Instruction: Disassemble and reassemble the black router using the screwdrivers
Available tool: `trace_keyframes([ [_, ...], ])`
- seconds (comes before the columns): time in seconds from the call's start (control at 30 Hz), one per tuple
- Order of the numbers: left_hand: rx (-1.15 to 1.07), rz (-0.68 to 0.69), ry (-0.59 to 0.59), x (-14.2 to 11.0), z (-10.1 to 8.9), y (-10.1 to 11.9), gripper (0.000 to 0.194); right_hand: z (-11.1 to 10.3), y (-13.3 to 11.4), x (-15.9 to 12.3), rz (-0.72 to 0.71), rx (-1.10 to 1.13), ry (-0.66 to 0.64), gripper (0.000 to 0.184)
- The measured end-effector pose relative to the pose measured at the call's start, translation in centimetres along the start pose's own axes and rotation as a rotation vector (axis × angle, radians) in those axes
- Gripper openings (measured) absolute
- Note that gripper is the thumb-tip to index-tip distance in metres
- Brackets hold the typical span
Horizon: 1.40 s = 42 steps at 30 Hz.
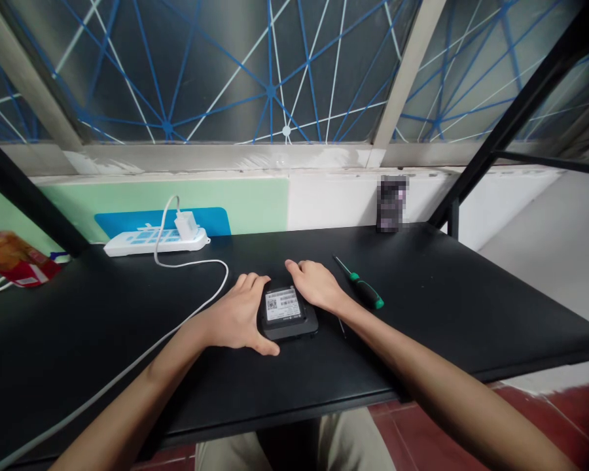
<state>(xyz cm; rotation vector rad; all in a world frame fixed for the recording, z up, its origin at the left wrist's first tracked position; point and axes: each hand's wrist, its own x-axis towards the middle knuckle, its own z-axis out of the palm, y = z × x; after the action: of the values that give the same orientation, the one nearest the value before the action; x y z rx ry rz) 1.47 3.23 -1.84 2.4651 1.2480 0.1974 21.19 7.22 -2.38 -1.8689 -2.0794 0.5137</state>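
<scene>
A flat black device point(294, 330) lies on the black table with a white label point(281, 305) facing up, printed with a QR code and barcodes. My left hand point(240, 313) wraps its left side, fingers at the far corner and thumb along the near edge. At the far right corner my right hand point(317, 282) presses against the device with its fingers curled; part of the fingers is hidden. Just right of that hand lies a screwdriver point(366, 291) with a green and black handle. A thin dark rod point(342, 328) shows beneath my right wrist.
A white power strip point(157, 242) with a plugged-in charger point(186, 224) stands at the back left. Its white cable point(177, 330) runs across the table's left side. A red and orange package point(17, 258) sits far left; a blurred dark object point(391, 204) leans on the back wall.
</scene>
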Motion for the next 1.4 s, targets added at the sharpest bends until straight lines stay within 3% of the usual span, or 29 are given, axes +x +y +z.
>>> trace_keyframes([
  [0.3,-0.141,0.075,0.081,-0.9,0.2,-0.7,0.098,-0.4,1.5,-0.7,-0.211,0.097,0.093,0.054],
  [0.57,-0.175,0.061,0.118,-1.2,0.2,-0.4,0.104,-1.0,3.0,-1.6,-0.496,0.190,0.028,0.030],
  [0.7,-0.205,0.053,0.109,-1.4,0.3,-0.4,0.112,-1.5,4.2,-2.3,-0.637,0.147,-0.052,0.050],
  [0.97,-0.129,0.042,0.128,-1.7,1.0,-0.8,0.126,-3.1,4.9,-3.5,-0.746,0.015,-0.198,0.105],
  [1.4,-0.101,0.040,0.093,-1.7,0.8,-1.1,0.129,-3.2,4.9,-3.8,-0.719,0.081,-0.207,0.109],
])
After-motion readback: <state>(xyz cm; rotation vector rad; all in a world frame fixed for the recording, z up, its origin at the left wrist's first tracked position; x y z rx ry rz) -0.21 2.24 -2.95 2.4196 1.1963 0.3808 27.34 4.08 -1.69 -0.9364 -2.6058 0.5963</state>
